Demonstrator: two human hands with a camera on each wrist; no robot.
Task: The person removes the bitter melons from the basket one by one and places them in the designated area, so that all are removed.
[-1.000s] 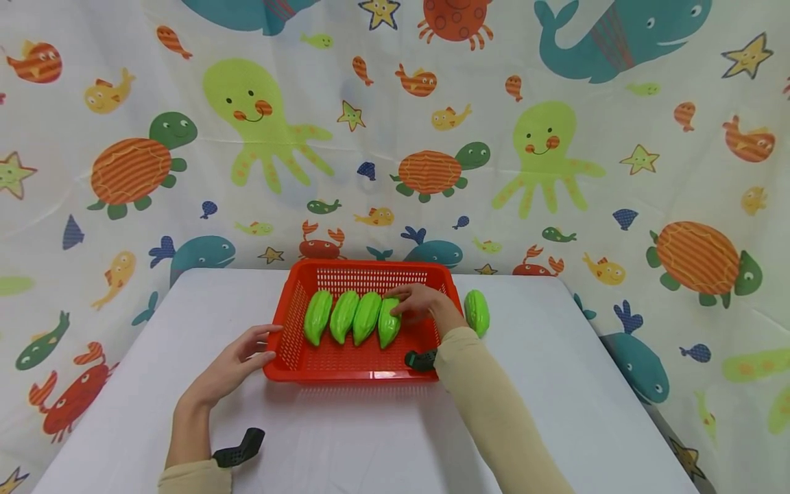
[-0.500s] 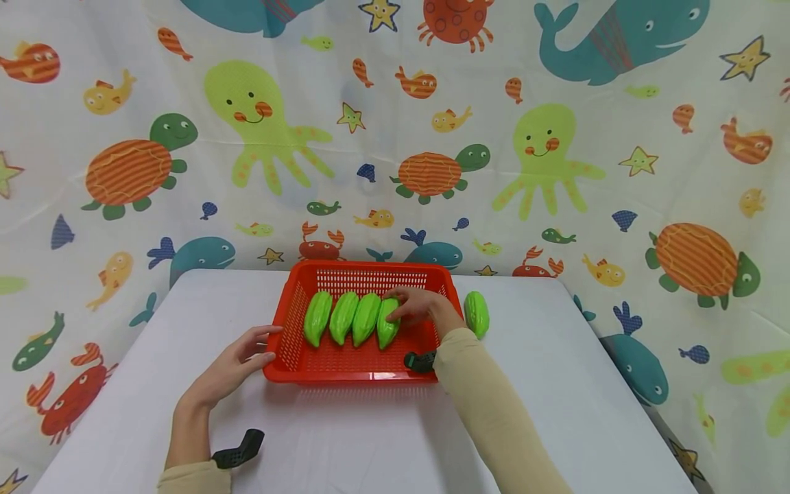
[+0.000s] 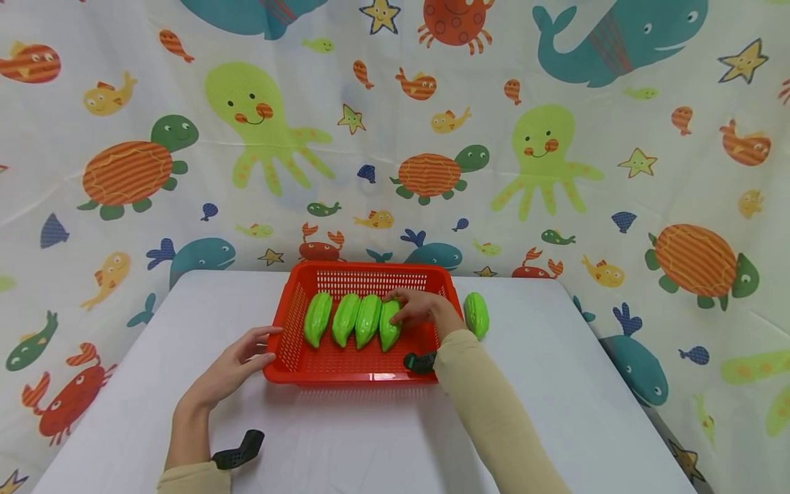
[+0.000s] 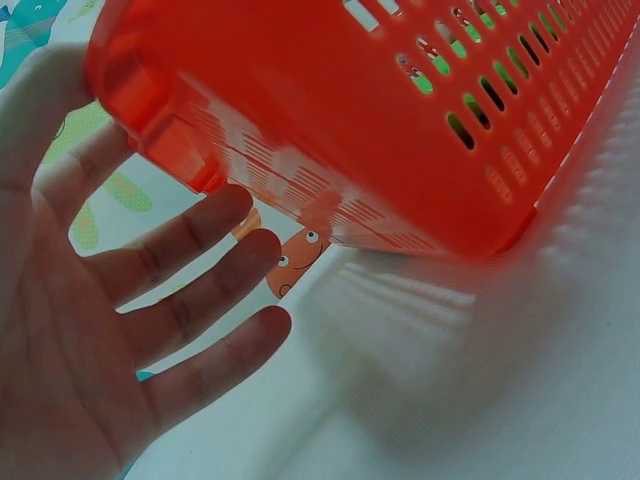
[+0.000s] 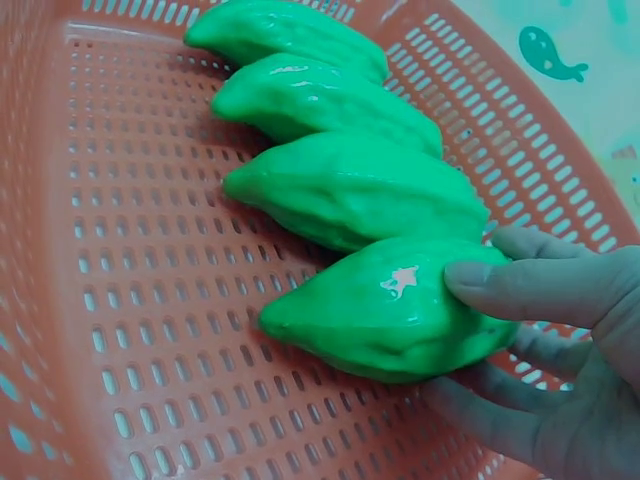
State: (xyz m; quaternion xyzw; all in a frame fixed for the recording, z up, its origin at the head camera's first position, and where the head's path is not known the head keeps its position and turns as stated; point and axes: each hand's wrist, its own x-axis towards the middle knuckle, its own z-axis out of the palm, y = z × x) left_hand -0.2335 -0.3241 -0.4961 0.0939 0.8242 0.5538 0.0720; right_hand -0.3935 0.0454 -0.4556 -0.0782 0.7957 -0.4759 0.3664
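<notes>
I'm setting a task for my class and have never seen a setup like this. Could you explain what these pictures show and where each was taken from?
There is no robot here, only a person's two bare hands. The wide picture comes from a camera worn on the head; the two close-ups come from cameras worn on the wrists.

On the white table sits a red basket with four green, fruit-like pieces inside. A fifth piece lies outside, to its right. The left hand touches the basket's edge. The right hand has its fingers around the rightmost piece inside.
</notes>
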